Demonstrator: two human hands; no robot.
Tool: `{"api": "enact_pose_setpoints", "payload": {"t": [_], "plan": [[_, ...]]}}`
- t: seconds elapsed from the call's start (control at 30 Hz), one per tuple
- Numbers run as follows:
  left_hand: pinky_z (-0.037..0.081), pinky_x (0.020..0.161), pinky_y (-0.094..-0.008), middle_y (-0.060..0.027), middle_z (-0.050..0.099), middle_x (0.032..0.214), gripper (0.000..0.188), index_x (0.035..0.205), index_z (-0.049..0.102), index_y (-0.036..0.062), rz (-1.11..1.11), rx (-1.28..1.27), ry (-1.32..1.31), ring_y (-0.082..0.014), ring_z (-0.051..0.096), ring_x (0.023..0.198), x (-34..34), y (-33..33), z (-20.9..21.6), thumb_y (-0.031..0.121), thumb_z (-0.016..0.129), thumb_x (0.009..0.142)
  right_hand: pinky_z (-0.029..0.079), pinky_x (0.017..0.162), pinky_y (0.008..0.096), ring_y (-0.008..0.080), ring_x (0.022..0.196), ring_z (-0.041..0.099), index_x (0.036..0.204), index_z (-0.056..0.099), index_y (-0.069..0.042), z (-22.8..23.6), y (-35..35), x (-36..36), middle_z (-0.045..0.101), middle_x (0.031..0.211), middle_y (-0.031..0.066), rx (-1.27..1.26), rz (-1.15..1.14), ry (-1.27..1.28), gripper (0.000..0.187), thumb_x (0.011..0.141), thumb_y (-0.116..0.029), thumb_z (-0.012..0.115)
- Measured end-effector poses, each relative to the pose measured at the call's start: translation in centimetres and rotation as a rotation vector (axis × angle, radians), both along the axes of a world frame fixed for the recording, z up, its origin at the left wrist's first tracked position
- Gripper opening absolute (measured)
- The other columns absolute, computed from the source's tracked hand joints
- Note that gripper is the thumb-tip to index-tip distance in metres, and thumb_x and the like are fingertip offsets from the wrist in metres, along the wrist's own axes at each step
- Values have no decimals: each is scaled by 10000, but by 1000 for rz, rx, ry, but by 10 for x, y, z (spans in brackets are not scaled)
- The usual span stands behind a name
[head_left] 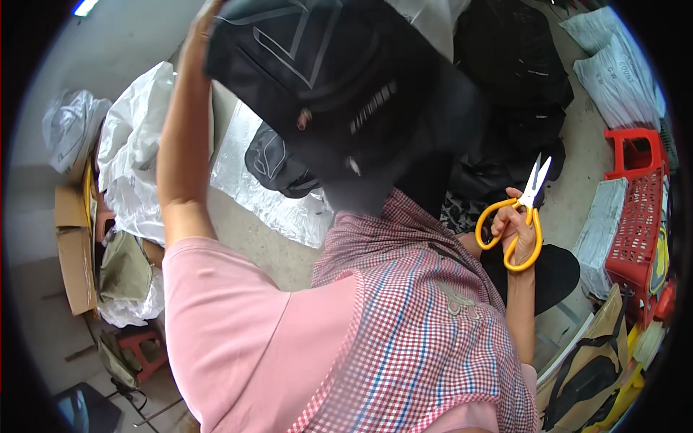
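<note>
A black backpack (317, 79) with grey angled lines hangs raised in front of me, its lower part smeared by motion. At its upper left corner is my left hand (208, 16), closed on the fabric, with most of the fingers hidden. My right hand (514, 225) is wrapped round a pair of scissors (535, 216) with yellow loop handles, off to the right of the backpack. The scissor blades point up, slightly parted and touching nothing. Another black bag (274, 162) lies on the floor below the raised one.
More black backpacks (509, 65) are piled at the far right. Clear plastic sheeting (271, 209) covers part of the floor; white plastic sacks (137, 144) and a cardboard box (74, 245) stand at left. At right are a red crate (639, 224) and a red stool (635, 141).
</note>
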State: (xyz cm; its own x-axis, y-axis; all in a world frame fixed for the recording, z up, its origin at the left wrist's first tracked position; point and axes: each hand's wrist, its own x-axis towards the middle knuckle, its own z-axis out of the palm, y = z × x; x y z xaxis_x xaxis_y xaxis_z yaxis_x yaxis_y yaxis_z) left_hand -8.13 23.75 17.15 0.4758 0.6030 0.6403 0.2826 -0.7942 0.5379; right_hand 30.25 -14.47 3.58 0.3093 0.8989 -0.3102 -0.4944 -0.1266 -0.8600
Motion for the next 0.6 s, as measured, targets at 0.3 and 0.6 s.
{"api": "enact_pose_setpoints", "payload": {"t": [0.3, 0.6], "plan": [[553, 611, -312, -131, 673, 911, 279, 1033, 618, 11, -700, -1132, -646, -218, 656, 736, 20, 90, 62, 234, 461, 978, 432, 517, 207, 99, 561, 508, 1246, 493, -49, -18, 8, -15, 529, 713, 48, -101, 105, 125, 343, 929, -177, 521], [554, 692, -317, -105, 653, 975, 332, 1061, 580, 42, -51, -901, -1210, -204, 654, 815, -30, 57, -20, 351, 504, 967, 437, 520, 222, 98, 564, 507, 1232, 507, -41, -28, -8, 4, 532, 712, 42, -116, 4, 137, 331, 947, -210, 506]]}}
